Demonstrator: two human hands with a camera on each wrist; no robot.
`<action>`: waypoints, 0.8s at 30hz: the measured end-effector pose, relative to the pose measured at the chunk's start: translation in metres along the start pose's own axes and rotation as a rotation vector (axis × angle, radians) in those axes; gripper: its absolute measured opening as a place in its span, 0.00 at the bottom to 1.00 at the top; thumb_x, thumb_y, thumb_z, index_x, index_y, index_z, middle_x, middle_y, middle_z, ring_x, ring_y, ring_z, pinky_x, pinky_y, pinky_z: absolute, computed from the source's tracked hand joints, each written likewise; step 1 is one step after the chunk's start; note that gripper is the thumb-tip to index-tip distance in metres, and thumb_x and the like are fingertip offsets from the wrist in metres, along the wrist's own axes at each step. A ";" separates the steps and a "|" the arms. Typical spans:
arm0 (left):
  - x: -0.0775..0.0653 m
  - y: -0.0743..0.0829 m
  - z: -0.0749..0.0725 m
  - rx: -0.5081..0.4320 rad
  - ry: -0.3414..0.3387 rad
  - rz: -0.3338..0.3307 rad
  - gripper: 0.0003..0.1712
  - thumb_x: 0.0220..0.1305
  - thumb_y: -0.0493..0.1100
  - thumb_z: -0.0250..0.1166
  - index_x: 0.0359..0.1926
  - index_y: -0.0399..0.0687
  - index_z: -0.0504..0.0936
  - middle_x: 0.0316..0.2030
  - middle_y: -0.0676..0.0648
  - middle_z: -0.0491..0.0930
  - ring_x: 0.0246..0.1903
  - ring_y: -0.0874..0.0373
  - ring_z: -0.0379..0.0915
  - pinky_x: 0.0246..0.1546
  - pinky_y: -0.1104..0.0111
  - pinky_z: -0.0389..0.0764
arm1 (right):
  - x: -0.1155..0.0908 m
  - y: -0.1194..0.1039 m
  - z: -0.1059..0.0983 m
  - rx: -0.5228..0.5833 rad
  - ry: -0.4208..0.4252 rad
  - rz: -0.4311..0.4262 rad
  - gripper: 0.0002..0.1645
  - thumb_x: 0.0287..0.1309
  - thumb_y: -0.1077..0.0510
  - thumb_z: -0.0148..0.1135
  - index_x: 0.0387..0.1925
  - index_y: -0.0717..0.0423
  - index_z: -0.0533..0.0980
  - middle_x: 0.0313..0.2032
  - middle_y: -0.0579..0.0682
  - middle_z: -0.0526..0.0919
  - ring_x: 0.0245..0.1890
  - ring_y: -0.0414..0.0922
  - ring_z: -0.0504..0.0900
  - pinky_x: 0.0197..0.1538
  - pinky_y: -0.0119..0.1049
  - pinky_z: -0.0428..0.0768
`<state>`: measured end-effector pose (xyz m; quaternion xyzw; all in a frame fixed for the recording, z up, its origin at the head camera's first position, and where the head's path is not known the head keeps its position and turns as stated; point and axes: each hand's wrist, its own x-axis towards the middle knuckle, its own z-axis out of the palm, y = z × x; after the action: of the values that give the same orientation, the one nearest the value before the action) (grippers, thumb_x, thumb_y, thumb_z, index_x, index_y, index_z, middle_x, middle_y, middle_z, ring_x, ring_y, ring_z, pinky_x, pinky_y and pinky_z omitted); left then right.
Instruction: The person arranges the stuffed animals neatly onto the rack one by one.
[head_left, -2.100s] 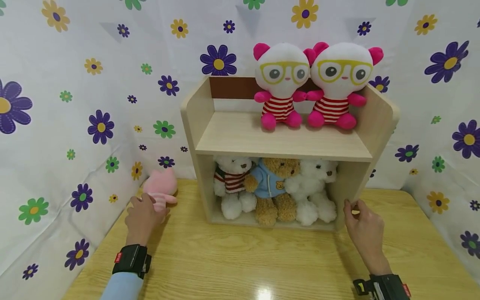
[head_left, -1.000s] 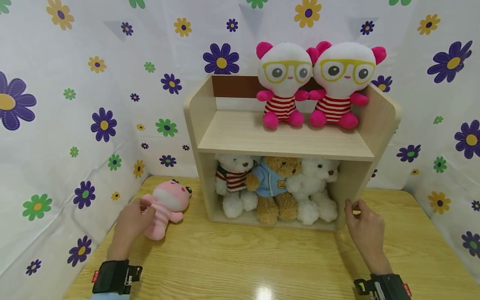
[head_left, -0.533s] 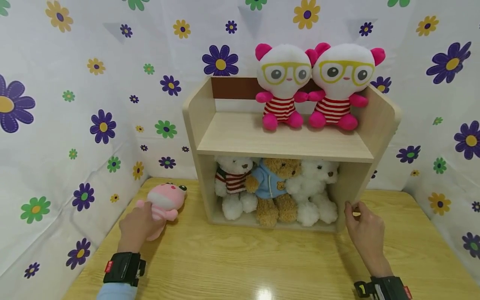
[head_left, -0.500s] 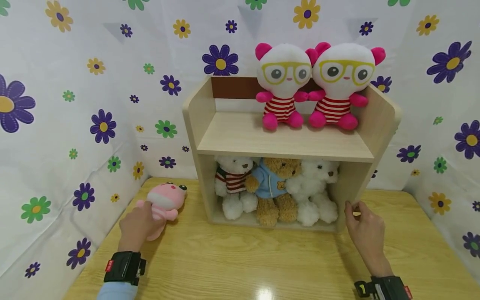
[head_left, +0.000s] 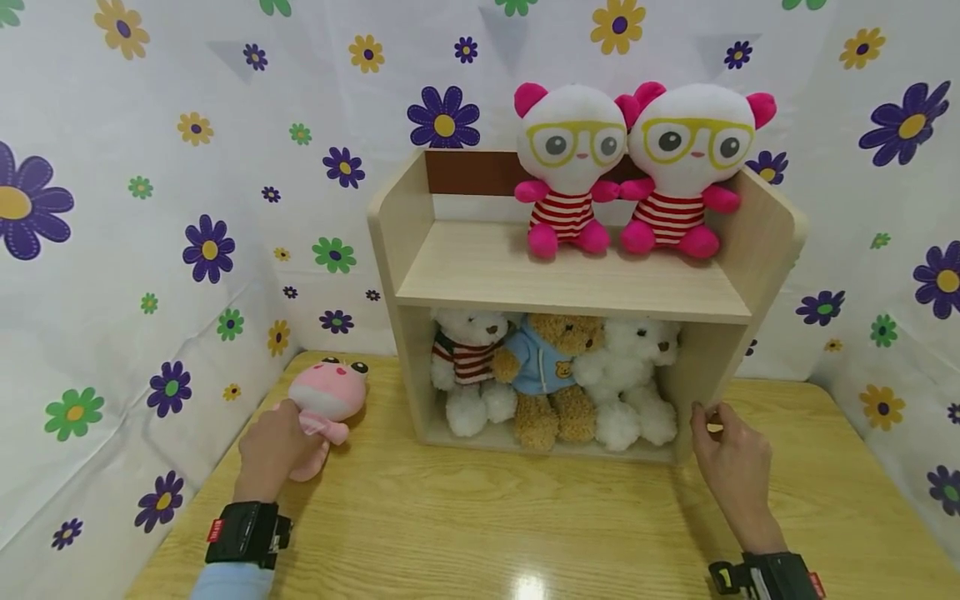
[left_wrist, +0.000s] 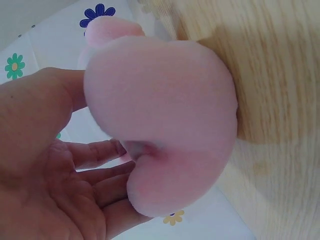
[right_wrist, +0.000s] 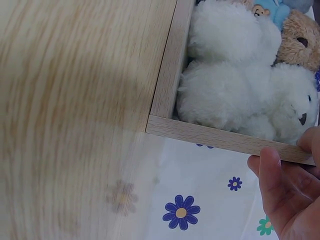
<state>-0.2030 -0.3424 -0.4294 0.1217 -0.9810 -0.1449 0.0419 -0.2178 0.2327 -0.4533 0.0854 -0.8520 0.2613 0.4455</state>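
At the left of the head view, my left hand grips a pink plush toy with bulging dark eyes on top of its head. Its head points toward the back wall, and my hand covers much of its body. In the left wrist view, the fingers curl around the plush toy, whose rounded legs face the camera and lie close to the table. My right hand pinches the front edge of the wooden shelf's right side panel. From the right wrist, the fingers lie outside that panel.
Two white-and-pink plush bears with yellow glasses sit on the top shelf, toward the right. Below are a white bear in a striped sweater, a brown bear in a blue hoodie and a plain white bear. Flower-printed cloth backs the table.
The pink plush toy has turned from facing away to showing its eyes and muzzle. My left hand shifted its hold onto the body and the toy's head came more upright. The right hand stays put.
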 end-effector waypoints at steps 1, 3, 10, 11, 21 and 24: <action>0.000 0.000 0.000 -0.008 0.004 0.001 0.30 0.60 0.47 0.70 0.50 0.24 0.74 0.38 0.27 0.81 0.33 0.37 0.80 0.31 0.46 0.81 | 0.000 0.000 0.000 0.001 0.001 0.002 0.09 0.58 0.67 0.68 0.25 0.68 0.78 0.19 0.63 0.84 0.16 0.57 0.85 0.20 0.20 0.71; -0.001 -0.001 0.000 -0.025 0.010 0.001 0.30 0.59 0.47 0.70 0.50 0.24 0.73 0.38 0.28 0.80 0.33 0.38 0.79 0.31 0.47 0.81 | 0.001 0.000 0.000 0.003 0.005 0.002 0.09 0.58 0.67 0.68 0.24 0.68 0.78 0.19 0.63 0.84 0.16 0.57 0.85 0.20 0.20 0.71; -0.001 -0.012 -0.001 -0.093 -0.009 -0.010 0.35 0.61 0.49 0.69 0.55 0.21 0.71 0.46 0.22 0.79 0.39 0.36 0.78 0.42 0.46 0.79 | 0.001 0.001 0.000 -0.001 0.014 -0.004 0.09 0.57 0.67 0.69 0.24 0.67 0.78 0.19 0.63 0.84 0.16 0.57 0.85 0.19 0.21 0.71; -0.001 -0.013 -0.002 -0.102 -0.009 -0.013 0.36 0.61 0.49 0.70 0.56 0.21 0.71 0.48 0.21 0.79 0.40 0.35 0.78 0.44 0.45 0.79 | 0.001 0.001 0.000 -0.002 0.013 -0.002 0.09 0.57 0.67 0.69 0.24 0.67 0.78 0.19 0.63 0.84 0.16 0.57 0.85 0.19 0.21 0.71; -0.010 -0.016 -0.003 -0.222 0.058 -0.008 0.38 0.62 0.49 0.72 0.58 0.20 0.69 0.48 0.20 0.79 0.34 0.41 0.78 0.30 0.58 0.78 | 0.000 0.001 -0.001 -0.012 -0.002 -0.009 0.09 0.57 0.67 0.69 0.24 0.68 0.78 0.18 0.63 0.84 0.15 0.56 0.85 0.19 0.21 0.70; -0.011 -0.013 -0.002 -0.244 0.151 0.030 0.37 0.62 0.49 0.73 0.56 0.20 0.70 0.45 0.20 0.80 0.32 0.40 0.80 0.28 0.56 0.80 | 0.000 0.001 -0.001 -0.009 -0.006 -0.003 0.09 0.58 0.67 0.69 0.25 0.68 0.78 0.19 0.63 0.84 0.16 0.56 0.85 0.18 0.22 0.70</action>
<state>-0.1894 -0.3526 -0.4319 0.1115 -0.9519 -0.2530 0.1321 -0.2172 0.2335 -0.4535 0.0857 -0.8544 0.2567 0.4437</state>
